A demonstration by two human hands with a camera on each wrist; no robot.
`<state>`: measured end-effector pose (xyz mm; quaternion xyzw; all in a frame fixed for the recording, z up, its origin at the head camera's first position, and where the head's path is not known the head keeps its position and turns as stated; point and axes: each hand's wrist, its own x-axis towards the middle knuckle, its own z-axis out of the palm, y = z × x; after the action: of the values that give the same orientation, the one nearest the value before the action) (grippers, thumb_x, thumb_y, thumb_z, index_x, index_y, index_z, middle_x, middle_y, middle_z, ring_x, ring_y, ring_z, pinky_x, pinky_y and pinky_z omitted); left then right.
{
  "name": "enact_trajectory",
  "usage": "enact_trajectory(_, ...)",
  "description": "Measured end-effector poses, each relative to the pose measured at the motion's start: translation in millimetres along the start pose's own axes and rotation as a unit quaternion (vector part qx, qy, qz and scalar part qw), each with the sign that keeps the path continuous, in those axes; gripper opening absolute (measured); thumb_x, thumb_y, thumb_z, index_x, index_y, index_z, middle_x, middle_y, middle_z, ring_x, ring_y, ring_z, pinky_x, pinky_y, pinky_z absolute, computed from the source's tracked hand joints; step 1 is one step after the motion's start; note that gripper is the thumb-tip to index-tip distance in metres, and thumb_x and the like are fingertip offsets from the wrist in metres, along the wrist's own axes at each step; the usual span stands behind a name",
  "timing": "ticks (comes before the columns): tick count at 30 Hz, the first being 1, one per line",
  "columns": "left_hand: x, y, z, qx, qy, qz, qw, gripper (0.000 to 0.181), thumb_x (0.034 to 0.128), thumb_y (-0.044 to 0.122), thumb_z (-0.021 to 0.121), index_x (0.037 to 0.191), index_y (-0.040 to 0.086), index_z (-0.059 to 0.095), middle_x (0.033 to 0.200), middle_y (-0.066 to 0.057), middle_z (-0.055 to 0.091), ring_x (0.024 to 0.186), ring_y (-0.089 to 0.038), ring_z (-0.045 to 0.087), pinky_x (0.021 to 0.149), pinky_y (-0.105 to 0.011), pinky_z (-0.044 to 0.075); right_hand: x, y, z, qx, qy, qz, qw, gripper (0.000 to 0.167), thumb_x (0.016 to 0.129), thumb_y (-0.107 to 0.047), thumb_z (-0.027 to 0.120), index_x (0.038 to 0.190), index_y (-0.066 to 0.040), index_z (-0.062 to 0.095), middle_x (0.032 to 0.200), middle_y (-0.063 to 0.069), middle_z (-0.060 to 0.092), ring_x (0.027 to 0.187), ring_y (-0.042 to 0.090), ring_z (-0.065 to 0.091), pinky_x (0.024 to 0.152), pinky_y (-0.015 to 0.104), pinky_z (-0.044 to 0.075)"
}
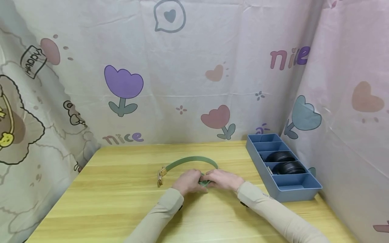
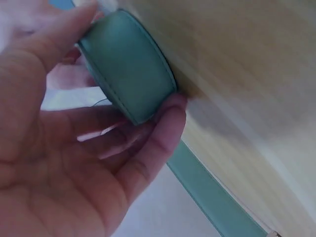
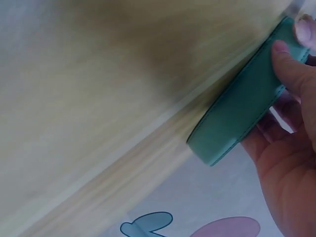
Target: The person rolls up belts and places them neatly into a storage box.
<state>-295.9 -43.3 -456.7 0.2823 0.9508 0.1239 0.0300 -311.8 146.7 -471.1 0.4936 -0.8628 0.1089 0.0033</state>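
Observation:
A green belt (image 1: 192, 158) stands on edge on the table, its free length arching behind both hands. At its left end is a gold buckle (image 1: 161, 176). The other end is wound into a coil (image 1: 203, 182) between the hands. My left hand (image 1: 189, 181) holds the coil from the left; in the left wrist view, thumb and fingers grip the coil's outer band (image 2: 131, 64). From the right, my right hand (image 1: 223, 179) pinches the belt, its thumb against the green strap (image 3: 237, 103) in the right wrist view. The fingers partly hide the coil.
A blue-grey divided box (image 1: 299, 195) stands at the table's right side. Two of its compartments hold black rounded items (image 1: 290, 168) that look like rolled belts. A patterned cloth (image 1: 182, 67) hangs behind and on both sides of the wooden table (image 1: 100, 202).

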Motion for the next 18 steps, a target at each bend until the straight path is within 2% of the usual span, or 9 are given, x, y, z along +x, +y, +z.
enact_trajectory(3, 1.8, 0.1, 0.9, 0.019, 0.007, -0.001, 0.9998, 0.037, 0.0743, 0.045, 0.082, 0.077, 0.019, 0.056, 0.072, 0.008, 0.053, 0.062, -0.009, 0.045, 0.055, -0.025, 0.038, -1.1, 0.2, -1.1, -0.01, 0.004, -0.008, 0.9999, 0.023, 0.094, -0.025, 0.063, 0.117, -0.023, 0.066, 0.106, -0.009, 0.068, 0.096, 0.003, 0.061, 0.086, 0.019, 0.05)
enact_trajectory(7, 2.4, -3.7, -0.4, 0.007, -0.001, 0.032, 0.9995, 0.03, 0.074, 0.032, 0.083, 0.085, 0.02, 0.058, 0.079, 0.009, 0.056, 0.068, -0.008, 0.048, 0.061, -0.025, 0.04, -7.1, 2.6, -0.9, -0.002, 0.01, 0.004, 0.9999, 0.032, 0.094, -0.022, 0.066, 0.125, -0.02, 0.063, 0.116, -0.005, 0.067, 0.105, 0.008, 0.061, 0.092, 0.024, 0.05)
enact_trajectory(10, 2.4, -5.2, -1.8, -0.002, -0.011, 0.053, 0.9985, 0.032, 0.0729, 0.024, 0.084, 0.092, 0.019, 0.058, 0.086, 0.008, 0.058, 0.075, -0.009, 0.05, 0.068, -0.025, 0.042, -9.8, 3.8, -0.7, 0.005, 0.012, 0.017, 0.9998, 0.037, 0.092, -0.022, 0.068, 0.128, -0.02, 0.062, 0.118, -0.004, 0.065, 0.107, 0.008, 0.061, 0.093, 0.024, 0.049)
enact_trajectory(12, 2.1, -4.5, -1.4, -0.003, -0.014, 0.048, 0.9988, 0.033, 0.0737, 0.027, 0.084, 0.094, 0.017, 0.059, 0.087, 0.007, 0.058, 0.075, -0.009, 0.05, 0.067, -0.025, 0.043, -9.3, 4.6, -0.3, 0.007, 0.015, 0.013, 0.9998, 0.035, 0.091, -0.024, 0.068, 0.125, -0.019, 0.063, 0.114, -0.004, 0.066, 0.104, 0.007, 0.061, 0.092, 0.024, 0.05)
enact_trajectory(15, 2.1, -1.6, 0.2, 0.004, -0.013, 0.024, 0.9996, 0.037, 0.0756, 0.04, 0.083, 0.092, 0.015, 0.06, 0.083, 0.006, 0.056, 0.071, -0.009, 0.049, 0.063, -0.025, 0.041, -7.7, 5.0, -0.4, 0.005, 0.018, 0.003, 0.9998, 0.031, 0.091, -0.026, 0.067, 0.121, -0.02, 0.064, 0.108, -0.006, 0.068, 0.098, 0.004, 0.061, 0.088, 0.021, 0.05)
enact_trajectory(18, 3.4, 0.4, 1.3, 0.013, -0.007, 0.011, 0.9998, 0.036, 0.0768, 0.044, 0.081, 0.089, 0.016, 0.061, 0.08, 0.006, 0.056, 0.068, -0.009, 0.048, 0.058, -0.025, 0.04, -7.7, 6.1, -1.7, 0.004, 0.012, 0.008, 0.9999, 0.032, 0.091, -0.026, 0.068, 0.122, -0.021, 0.064, 0.108, -0.006, 0.068, 0.096, 0.003, 0.061, 0.087, 0.021, 0.05)
